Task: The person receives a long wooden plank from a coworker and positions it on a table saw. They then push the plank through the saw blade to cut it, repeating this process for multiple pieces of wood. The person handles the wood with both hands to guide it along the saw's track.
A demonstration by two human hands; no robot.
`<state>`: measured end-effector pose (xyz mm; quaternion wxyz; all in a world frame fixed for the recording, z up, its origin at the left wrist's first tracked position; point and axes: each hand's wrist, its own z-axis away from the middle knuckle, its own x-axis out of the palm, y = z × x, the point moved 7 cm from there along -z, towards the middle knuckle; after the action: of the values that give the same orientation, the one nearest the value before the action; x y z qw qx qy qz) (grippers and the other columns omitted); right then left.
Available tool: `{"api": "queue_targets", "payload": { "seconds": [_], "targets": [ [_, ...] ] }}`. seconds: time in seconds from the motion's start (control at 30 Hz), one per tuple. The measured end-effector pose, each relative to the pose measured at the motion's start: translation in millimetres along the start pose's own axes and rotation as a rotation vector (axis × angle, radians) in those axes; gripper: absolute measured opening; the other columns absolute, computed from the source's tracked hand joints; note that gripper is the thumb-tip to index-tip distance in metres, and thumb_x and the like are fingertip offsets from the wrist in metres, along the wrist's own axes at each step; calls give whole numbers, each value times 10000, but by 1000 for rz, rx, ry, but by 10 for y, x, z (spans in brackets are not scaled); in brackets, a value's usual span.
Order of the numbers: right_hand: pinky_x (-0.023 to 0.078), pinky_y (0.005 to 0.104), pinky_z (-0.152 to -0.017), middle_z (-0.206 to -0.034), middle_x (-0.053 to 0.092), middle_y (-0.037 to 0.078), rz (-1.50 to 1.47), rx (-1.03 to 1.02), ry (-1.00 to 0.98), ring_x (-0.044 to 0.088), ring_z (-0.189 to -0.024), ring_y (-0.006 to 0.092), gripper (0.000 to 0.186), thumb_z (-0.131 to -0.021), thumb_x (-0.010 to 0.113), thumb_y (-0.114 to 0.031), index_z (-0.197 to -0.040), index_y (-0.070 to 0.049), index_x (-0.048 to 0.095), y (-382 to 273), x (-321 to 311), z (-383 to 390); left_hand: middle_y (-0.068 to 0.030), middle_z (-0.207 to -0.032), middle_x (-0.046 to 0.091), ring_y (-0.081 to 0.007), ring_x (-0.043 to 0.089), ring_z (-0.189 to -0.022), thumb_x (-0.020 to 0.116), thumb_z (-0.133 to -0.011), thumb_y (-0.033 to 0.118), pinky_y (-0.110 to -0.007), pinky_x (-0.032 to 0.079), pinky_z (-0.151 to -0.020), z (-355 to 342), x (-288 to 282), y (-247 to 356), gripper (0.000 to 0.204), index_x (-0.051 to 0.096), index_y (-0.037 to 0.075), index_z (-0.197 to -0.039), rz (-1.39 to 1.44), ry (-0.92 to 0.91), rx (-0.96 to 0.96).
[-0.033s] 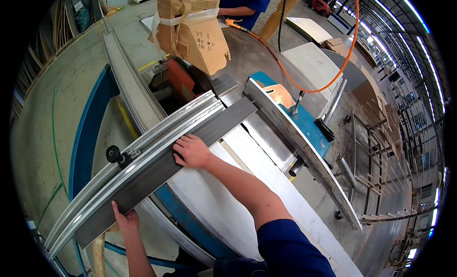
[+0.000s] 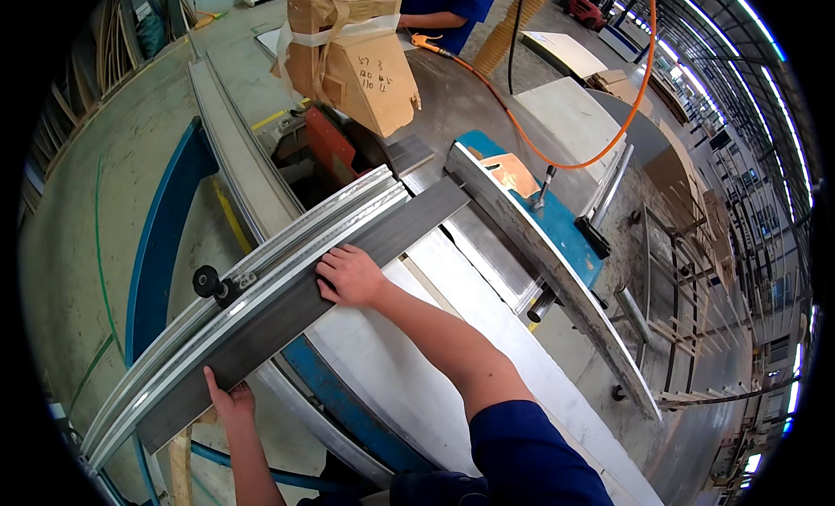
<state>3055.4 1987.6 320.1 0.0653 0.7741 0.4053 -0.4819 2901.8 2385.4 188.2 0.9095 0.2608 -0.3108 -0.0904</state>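
Observation:
A long, dark grey board (image 2: 278, 328) lies along the aluminium fence (image 2: 348, 217) of a panel saw. Its far end comes up close to a long metal rail (image 2: 557, 271) on the right. My left hand (image 2: 231, 403) grips the board's near edge by its lower left end, thumb on top and the other fingers partly hidden underneath. Further up, my right hand (image 2: 352, 277) rests over the board with its fingers curled on the top face and the thumb at the near edge.
A black knob (image 2: 207, 282) sticks out on the fence's far side. Beyond stand a red saw guard (image 2: 330, 145) and a taped cardboard box (image 2: 370, 80). An orange air hose (image 2: 557, 164) loops over the saw table. Across it, a co-worker in blue (image 2: 452, 15) stands.

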Motion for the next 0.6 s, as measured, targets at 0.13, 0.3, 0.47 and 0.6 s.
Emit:
{"api": "queue_targets", "payload": {
  "seconds": [0.13,0.3,0.47,0.6],
  "targets": [
    [517,421,-853,-903,636,94,6,8,-17,644,-924,290,198,-893,713,-254,-895,-81,617,12,20,-3,-54,-1325,761,-202,725,-1178,815,-1007,385,-333,563,-1080,35,53,-8,456,711,76,-1326,1,-15,-24],
    [514,419,-854,-904,638,95,2,-5,-12,645,-923,289,202,-891,714,-256,-891,-81,615,13,-2,-17,-49,-1371,737,-191,707,-1211,797,-1017,423,-317,563,-1074,0,19,-18,517,679,75,-1380,-50,-43,21],
    [515,420,-848,-896,637,95,-1,-22,-4,645,-914,289,197,-878,715,-248,-884,-79,616,62,-20,-8,-37,-1394,724,-178,698,-1228,782,-1018,465,-312,567,-1071,-27,-32,-29,579,647,75,-1424,-82,-15,72],
    [516,422,-837,-884,634,96,0,-32,6,644,-900,289,189,-865,714,-238,-873,-78,613,128,-62,19,-50,-1334,758,-186,739,-1158,809,-999,450,-288,597,-1034,11,16,-99,536,684,84,-1370,-66,-21,38]
  ]
}}
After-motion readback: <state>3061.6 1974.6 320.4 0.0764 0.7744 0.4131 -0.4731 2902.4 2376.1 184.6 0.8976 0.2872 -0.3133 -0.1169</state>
